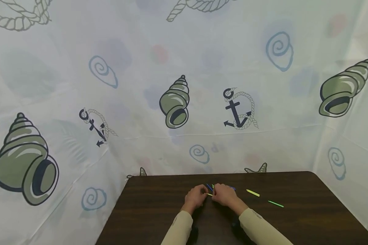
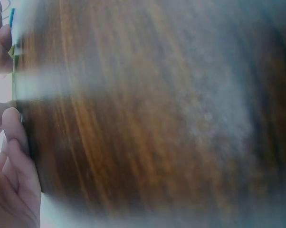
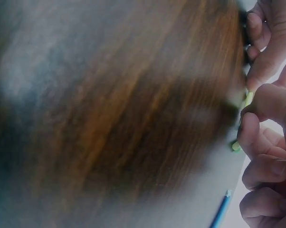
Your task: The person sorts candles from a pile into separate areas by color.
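Both hands are near the far edge of a dark brown wood-grain table (image 1: 141, 211), with the fingertips turned toward each other. Between them is a thin yellow stick (image 1: 210, 194), which lies across the small gap from one hand to the other. The left hand (image 1: 196, 196) pinches its one end with the fingertips, and the right hand (image 1: 224, 194) pinches the other end between thumb and forefinger, its remaining fingers curled.

Just beyond the hands there is a blue stick (image 1: 209, 187), and close beside it a green stick (image 1: 213, 186), partly hidden by the right hand. Another blue piece (image 1: 233, 188) shows just behind the knuckles of this same hand. More to the right, apart from the hands, a thicker yellow stick (image 1: 253, 193) lies slantwise on the table, and nearer to the person lies a light green stick (image 1: 275, 203).

The person wears pale sleeves (image 1: 179, 227). Behind the table hangs a white cloth (image 1: 135, 30), printed with shells, anchors and ropes
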`<state>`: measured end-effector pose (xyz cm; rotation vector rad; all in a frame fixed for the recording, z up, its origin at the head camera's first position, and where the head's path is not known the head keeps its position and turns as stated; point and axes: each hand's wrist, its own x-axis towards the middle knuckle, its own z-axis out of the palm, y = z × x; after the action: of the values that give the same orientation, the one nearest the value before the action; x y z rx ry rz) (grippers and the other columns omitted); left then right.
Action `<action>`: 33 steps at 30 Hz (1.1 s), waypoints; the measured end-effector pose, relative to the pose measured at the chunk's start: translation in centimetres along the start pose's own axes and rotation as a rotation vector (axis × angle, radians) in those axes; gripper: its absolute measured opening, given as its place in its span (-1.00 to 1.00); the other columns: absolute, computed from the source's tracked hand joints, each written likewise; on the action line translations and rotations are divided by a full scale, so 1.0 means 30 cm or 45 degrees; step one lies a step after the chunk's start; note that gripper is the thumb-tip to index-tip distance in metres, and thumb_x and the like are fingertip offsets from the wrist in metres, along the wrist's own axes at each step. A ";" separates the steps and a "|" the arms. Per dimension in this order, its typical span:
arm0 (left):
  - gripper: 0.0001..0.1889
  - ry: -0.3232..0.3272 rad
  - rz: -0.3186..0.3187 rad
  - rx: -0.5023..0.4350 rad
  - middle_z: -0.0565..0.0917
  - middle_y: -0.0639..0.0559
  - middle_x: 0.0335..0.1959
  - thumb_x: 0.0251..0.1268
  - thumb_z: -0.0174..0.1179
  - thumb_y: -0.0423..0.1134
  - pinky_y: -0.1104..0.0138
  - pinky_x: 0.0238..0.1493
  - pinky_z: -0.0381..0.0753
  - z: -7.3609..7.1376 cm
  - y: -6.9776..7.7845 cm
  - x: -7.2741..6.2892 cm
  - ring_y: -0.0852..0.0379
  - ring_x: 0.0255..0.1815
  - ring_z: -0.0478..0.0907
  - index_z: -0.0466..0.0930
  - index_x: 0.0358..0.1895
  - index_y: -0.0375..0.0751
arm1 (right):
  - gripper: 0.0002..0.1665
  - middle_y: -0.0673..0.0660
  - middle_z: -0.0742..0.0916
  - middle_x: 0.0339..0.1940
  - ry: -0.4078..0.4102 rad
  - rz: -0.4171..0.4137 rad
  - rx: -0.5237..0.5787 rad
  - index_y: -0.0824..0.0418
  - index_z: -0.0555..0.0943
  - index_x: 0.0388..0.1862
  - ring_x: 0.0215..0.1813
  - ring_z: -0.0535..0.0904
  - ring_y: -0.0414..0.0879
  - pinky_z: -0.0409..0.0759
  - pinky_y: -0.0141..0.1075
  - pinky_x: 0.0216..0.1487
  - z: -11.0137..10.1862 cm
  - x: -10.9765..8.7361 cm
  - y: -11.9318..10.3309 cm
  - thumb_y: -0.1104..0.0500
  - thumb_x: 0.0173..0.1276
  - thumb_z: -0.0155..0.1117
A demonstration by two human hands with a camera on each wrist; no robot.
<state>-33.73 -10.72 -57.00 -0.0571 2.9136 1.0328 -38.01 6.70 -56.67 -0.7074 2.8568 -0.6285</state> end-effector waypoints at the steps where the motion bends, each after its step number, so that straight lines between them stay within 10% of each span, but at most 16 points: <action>1: -0.92 0.001 0.001 -0.001 0.59 0.11 -0.60 0.61 0.27 -0.13 0.20 -0.36 0.36 -0.001 0.005 -0.002 0.13 -0.65 0.54 0.71 0.01 0.07 | -0.66 -0.08 0.58 -0.64 -0.006 0.011 -0.005 -0.02 0.59 -0.62 -0.56 0.46 -0.13 0.37 -0.23 -0.50 -0.005 0.000 0.000 0.17 0.36 0.42; 16: -0.96 0.024 0.041 0.022 0.63 0.15 -0.56 0.60 0.28 -0.05 0.14 -0.36 0.42 0.057 -0.097 0.094 0.16 -0.65 0.60 0.66 -0.06 0.16 | -0.84 -0.10 0.64 -0.47 0.063 0.056 -0.060 -0.03 0.62 -0.36 -0.48 0.51 -0.14 0.45 -0.18 -0.44 -0.089 -0.051 0.030 0.10 0.42 0.42; 33: -0.92 -0.047 0.034 -0.032 0.60 0.13 -0.51 0.59 0.28 -0.18 0.23 -0.38 0.43 -0.022 -0.011 -0.032 0.16 -0.63 0.58 0.67 0.01 0.02 | -0.90 -0.05 0.66 -0.39 0.107 0.199 0.134 0.02 0.63 -0.29 -0.43 0.52 -0.10 0.41 -0.17 -0.41 -0.180 -0.175 0.145 0.13 0.41 0.40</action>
<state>-32.77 -11.39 -56.63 -0.0001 2.8762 1.0621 -36.39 14.63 -53.48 -0.4473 2.8920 -0.7951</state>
